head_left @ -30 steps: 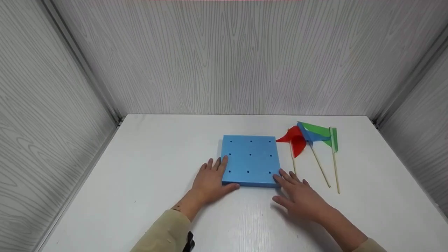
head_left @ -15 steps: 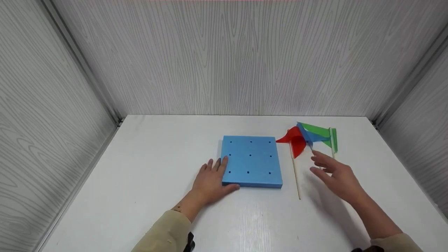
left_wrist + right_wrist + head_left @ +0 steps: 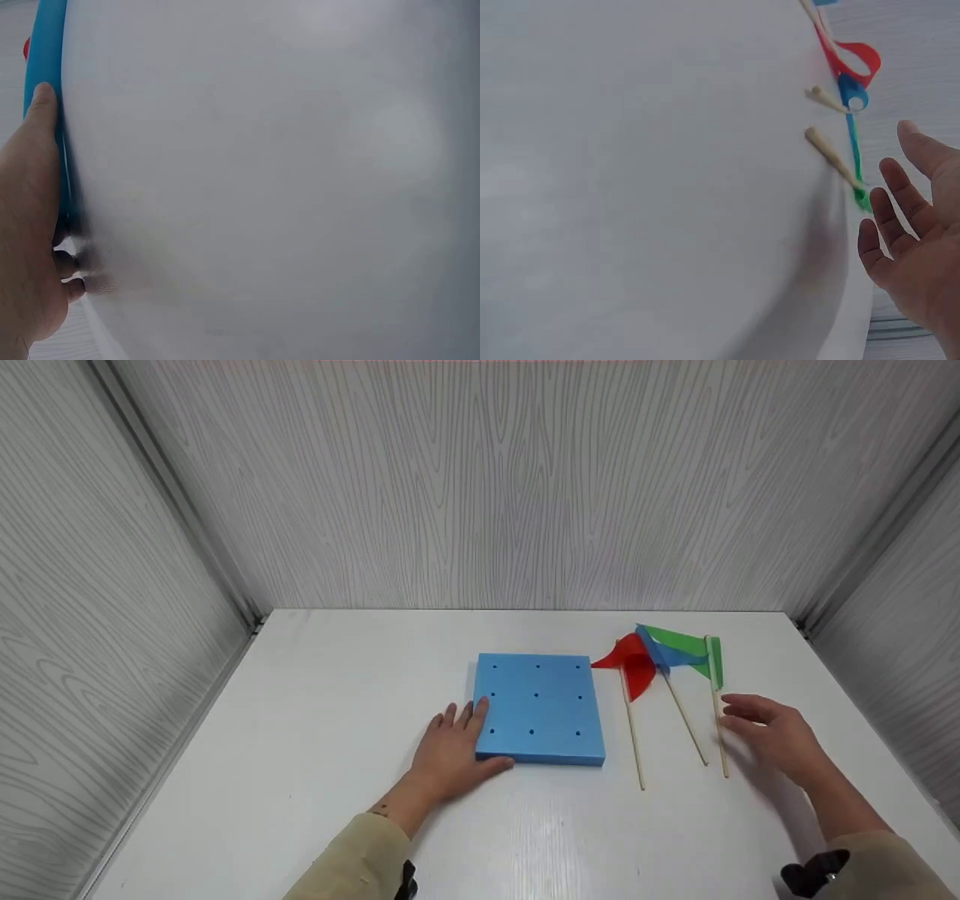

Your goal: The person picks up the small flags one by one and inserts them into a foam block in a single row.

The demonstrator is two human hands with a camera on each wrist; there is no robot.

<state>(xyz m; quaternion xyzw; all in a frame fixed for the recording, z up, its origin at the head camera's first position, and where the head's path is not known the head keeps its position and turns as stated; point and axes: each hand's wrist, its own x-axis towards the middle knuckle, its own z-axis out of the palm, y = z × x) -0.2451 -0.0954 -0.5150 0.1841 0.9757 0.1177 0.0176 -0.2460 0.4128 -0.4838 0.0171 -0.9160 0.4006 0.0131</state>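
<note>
A square blue board (image 3: 551, 712) with rows of small holes lies flat on the white table. My left hand (image 3: 446, 754) rests at its front left corner, fingers along the left side and thumb at the front edge. To the right of the board lie three small pennants on thin wooden sticks: a red flag (image 3: 640, 667), a blue flag (image 3: 684, 657) and a green flag (image 3: 673, 639), their cloth overlapping. My right hand (image 3: 776, 735) is beside the green flag's stick (image 3: 723, 746), fingertips near it. In the right wrist view its fingers are spread, with nothing between them.
The white table (image 3: 337, 675) stretches out around the board and flags. Behind it rises a grey wood-grain wall (image 3: 480, 487), with similar panels at the left (image 3: 97, 622) and right (image 3: 900, 607).
My right hand has left the board's front right corner and moved right, over the flag sticks, to the far side of the green flag's stick. The left hand stays in place.
</note>
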